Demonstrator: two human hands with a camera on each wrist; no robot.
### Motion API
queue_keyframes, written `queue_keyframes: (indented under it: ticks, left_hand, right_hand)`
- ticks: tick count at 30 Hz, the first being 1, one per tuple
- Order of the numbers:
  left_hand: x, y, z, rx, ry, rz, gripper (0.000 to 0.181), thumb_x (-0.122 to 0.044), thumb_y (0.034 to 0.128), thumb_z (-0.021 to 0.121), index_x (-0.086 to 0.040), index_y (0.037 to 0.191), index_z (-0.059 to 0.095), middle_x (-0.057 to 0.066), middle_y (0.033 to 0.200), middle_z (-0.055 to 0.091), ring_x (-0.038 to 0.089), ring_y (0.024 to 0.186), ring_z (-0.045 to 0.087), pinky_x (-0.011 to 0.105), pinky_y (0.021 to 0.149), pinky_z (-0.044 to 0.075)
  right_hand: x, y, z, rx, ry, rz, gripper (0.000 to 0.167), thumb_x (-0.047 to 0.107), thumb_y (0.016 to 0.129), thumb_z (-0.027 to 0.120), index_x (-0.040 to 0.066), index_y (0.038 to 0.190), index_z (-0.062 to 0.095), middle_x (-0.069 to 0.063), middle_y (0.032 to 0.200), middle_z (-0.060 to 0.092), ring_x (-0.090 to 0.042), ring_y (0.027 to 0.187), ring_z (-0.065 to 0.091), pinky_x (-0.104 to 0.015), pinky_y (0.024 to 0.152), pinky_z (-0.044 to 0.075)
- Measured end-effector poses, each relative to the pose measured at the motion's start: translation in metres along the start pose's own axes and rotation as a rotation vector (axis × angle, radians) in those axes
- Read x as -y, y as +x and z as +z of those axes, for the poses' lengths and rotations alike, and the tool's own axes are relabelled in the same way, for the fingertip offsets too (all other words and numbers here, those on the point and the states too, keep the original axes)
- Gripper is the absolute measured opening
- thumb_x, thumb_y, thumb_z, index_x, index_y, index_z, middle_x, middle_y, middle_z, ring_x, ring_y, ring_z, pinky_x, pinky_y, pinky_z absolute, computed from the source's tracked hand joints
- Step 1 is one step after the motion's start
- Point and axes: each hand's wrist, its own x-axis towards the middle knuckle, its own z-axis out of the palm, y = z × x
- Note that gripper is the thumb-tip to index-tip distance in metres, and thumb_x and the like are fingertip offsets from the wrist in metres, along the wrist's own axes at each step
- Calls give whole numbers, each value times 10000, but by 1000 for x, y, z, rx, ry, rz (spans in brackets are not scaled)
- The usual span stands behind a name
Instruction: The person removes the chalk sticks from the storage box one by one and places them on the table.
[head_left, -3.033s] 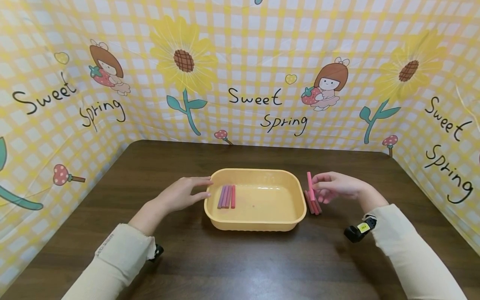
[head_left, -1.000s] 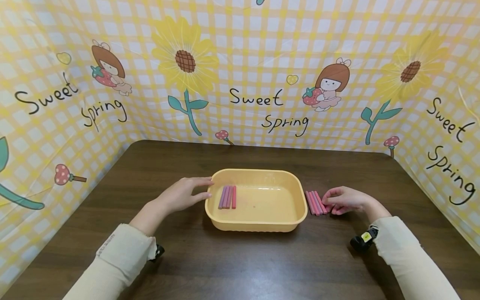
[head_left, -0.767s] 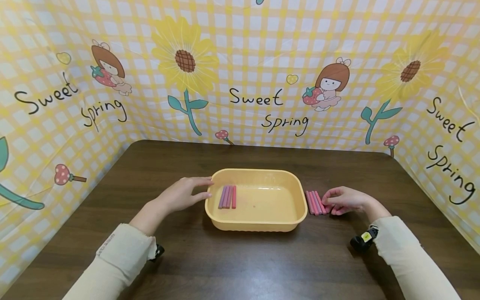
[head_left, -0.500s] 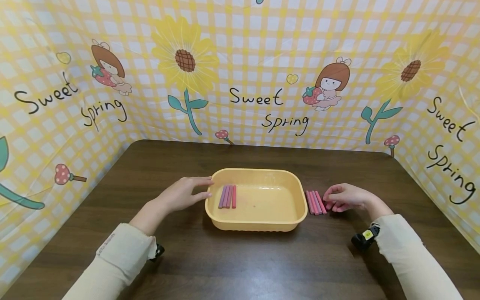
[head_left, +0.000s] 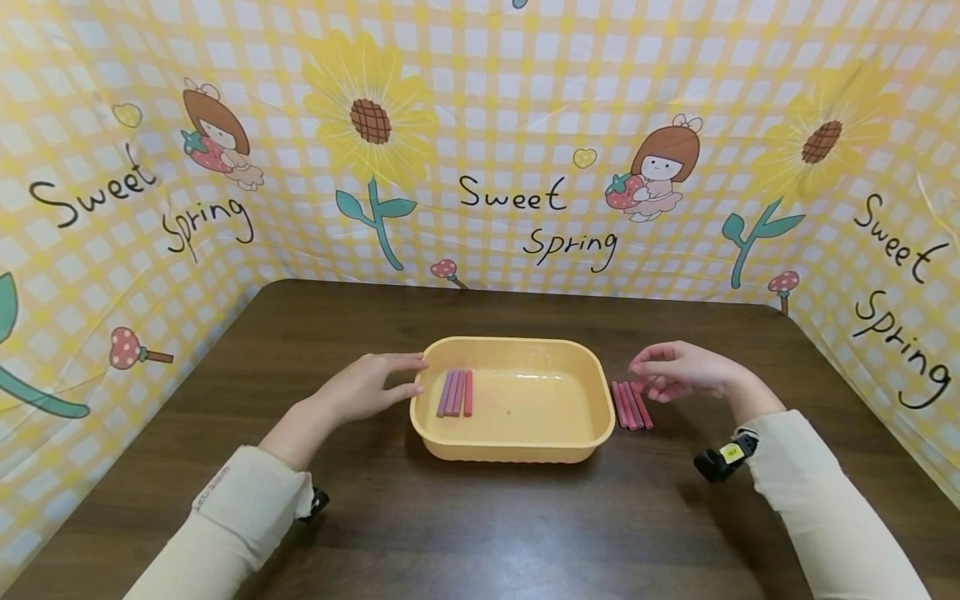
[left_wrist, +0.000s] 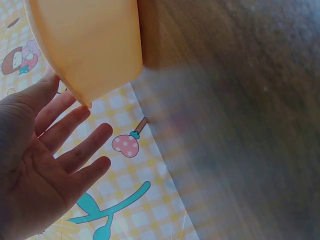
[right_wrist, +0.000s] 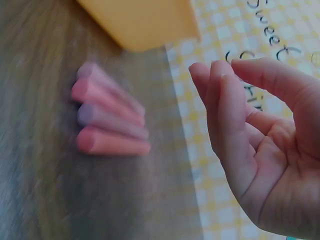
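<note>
Brown table [head_left: 480,533], tray [head_left: 540,408], checked backdrop [head_left: 502,108]

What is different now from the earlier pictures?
The right hand released the rightmost pink stick and moved toward the far side. The sticks beside the tray, bunched before, now lie in a row. The left hand at the tray's rim and the four sticks inside stayed.
</note>
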Motion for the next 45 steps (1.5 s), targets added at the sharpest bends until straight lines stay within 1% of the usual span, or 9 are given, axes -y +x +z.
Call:
queue_keyframes:
  ticks: [4,10,15,20,24,28,30,38,45]
  left_hand:
    - [0,0,0,6,1,-4,426,-252,902,614,-41,1271,577,154,1347,538,333,1242,515,491,1042,413]
    - [0,-1,-1,12,0,-14,426,-255,903,612,-45,1272,577,149,1351,537,328,1247,511,490,1046,409]
    - [0,0,-1,13,0,-17,428,-260,907,607,-47,1276,574,143,1358,532,323,1253,507,490,1049,407]
    - [-1,0,-1,14,1,-20,429,-260,905,609,-48,1276,574,144,1358,532,324,1252,508,492,1046,409]
    - [-1,0,-1,16,-1,-25,429,-263,906,608,-53,1279,573,142,1361,529,324,1254,506,492,1047,409]
    - [0,0,-1,18,-5,-27,429,-263,907,607,-56,1282,571,140,1365,526,325,1258,502,494,1048,406]
    - [0,0,0,17,-6,-26,430,-264,907,607,-57,1282,571,139,1364,527,324,1258,503,494,1048,407]
    - [1,0,0,12,-9,-17,429,-261,906,608,-51,1279,573,137,1360,531,319,1254,508,487,1047,410]
    - [0,0,-1,14,-10,-20,427,-263,908,606,-52,1278,574,135,1363,528,321,1256,505,490,1048,408]
  right_hand:
    - [14,4,4,8,-26,-17,495,281,953,534,-114,1234,435,-30,913,659,-54,686,605,-210,646,560]
    - [34,12,12,25,-98,-45,445,282,949,539,-83,1197,476,-105,969,672,-105,731,621,-267,674,572]
    - [48,18,18,47,-128,-57,412,277,947,544,-61,1180,503,-76,916,653,-148,742,632,-312,690,574]
    - [61,24,24,59,-140,-48,425,272,938,558,-66,1189,500,-36,895,648,-118,705,605,-276,679,563]
    - [72,28,31,66,-168,-32,422,280,928,572,-49,1186,515,-38,907,655,-106,674,584,-240,641,548]
    - [82,33,38,81,-200,-36,399,292,922,582,-24,1163,538,-55,923,656,-120,689,574,-228,618,521]
    - [86,36,42,89,-203,-38,402,300,916,590,-19,1156,547,-69,934,657,-133,707,580,-235,627,521]
    - [103,51,60,116,-281,-49,401,315,899,610,8,1156,577,-96,982,683,-171,789,627,-316,745,576]
    - [110,68,72,170,-328,-58,369,287,904,601,6,1142,583,-128,998,698,-132,744,645,-295,727,583]
